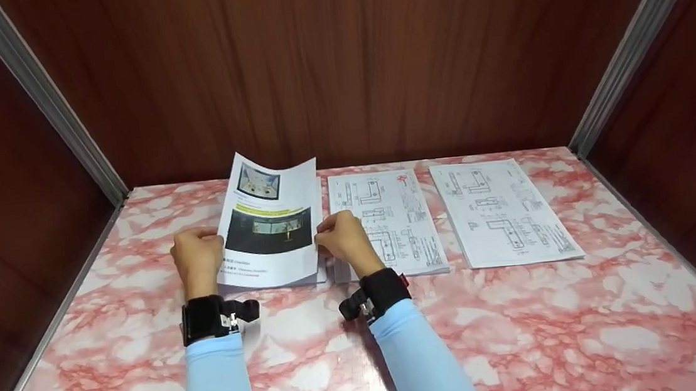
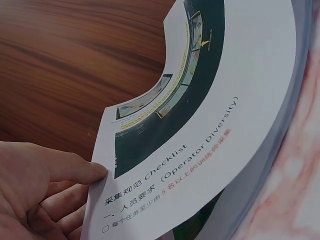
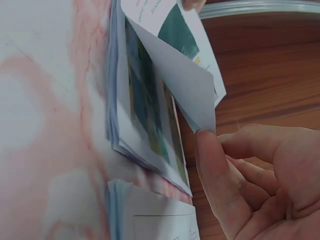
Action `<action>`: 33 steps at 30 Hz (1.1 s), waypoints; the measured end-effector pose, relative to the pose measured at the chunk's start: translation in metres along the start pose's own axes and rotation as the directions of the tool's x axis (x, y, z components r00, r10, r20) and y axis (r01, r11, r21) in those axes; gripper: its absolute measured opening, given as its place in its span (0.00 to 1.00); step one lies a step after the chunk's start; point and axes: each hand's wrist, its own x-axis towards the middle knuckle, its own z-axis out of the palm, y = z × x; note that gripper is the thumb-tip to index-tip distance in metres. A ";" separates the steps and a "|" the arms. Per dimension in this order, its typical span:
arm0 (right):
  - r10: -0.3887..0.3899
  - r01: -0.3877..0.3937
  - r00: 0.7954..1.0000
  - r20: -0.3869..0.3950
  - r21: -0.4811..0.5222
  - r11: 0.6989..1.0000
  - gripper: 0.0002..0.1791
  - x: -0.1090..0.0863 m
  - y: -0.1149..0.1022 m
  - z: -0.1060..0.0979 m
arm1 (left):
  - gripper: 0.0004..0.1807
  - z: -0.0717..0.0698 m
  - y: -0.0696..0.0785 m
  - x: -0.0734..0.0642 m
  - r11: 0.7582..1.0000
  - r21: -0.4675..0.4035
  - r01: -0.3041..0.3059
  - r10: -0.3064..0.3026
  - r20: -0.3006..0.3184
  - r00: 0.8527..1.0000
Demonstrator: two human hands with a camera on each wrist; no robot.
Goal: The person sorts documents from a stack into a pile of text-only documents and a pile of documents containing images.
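1. Sheet (image 1: pixel 269 227) sits between left hand (image 1: pixel 198 254) and right hand (image 1: pixel 345 240), over the left stack (image 3: pixel 142 135), lifted and curved, top edge sagging mid-width.
2. Left hand: clamped on the sheet's left edge, thumb on the printed face. Right hand: thumb and index finger pinching the right edge.
3. Left wrist view gives the readable "Checklist" heading; too small to read from the head.
4. Right wrist view shows the sheet's blank back and a colour picture on the page beneath; head view hides that page.
5. Only head view gets the whole row: middle stack (image 1: pixel 388 217) and right stack (image 1: pixel 504 213), both drawings, on the worktop (image 1: pixel 300 363).
6. Left forearm near straight ahead; right forearm angled inward.
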 end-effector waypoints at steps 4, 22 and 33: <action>0.018 -0.019 1.000 0.021 0.073 0.997 0.10 0.002 0.007 0.002 | 0.16 0.004 -0.005 -0.001 1.000 -0.008 0.007 -0.007 0.002 1.000; 0.099 -0.107 0.990 0.096 0.090 0.990 0.06 0.007 0.020 0.006 | 0.17 0.012 -0.014 -0.003 1.000 -0.019 0.019 -0.018 0.026 0.999; 0.090 -0.096 0.990 0.108 0.053 0.994 0.03 0.004 0.016 0.003 | 0.17 0.007 -0.016 -0.001 0.999 -0.001 0.053 -0.053 0.026 0.998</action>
